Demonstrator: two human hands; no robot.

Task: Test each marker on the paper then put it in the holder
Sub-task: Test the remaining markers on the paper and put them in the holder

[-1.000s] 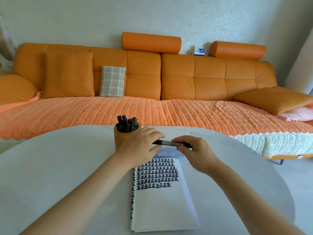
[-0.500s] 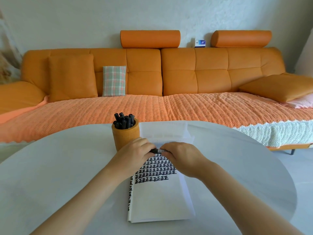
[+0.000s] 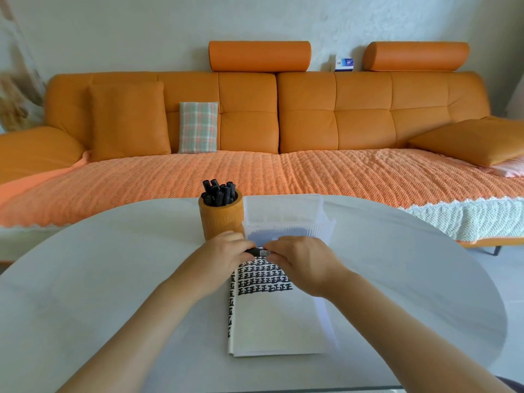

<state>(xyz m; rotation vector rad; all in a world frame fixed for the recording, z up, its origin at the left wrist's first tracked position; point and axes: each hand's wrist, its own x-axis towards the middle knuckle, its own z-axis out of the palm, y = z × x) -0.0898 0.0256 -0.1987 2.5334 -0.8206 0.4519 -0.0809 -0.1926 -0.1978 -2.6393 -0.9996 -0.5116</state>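
The holder (image 3: 220,215), already crowded with markers, stands just beyond the left hand (image 3: 226,252) and could tip if knocked. Both hands' grips close on one black marker (image 3: 261,253), held level above the paper (image 3: 272,310); the right hand (image 3: 304,262) might slip, streaking ink across the printed rows.

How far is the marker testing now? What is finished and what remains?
Done: many black test marks cover the top of the paper, and a bunch of markers stands in the orange holder. In hand: the left hand and right hand grip one marker above the paper. Left: placing it in the holder; other untested markers are not visible.
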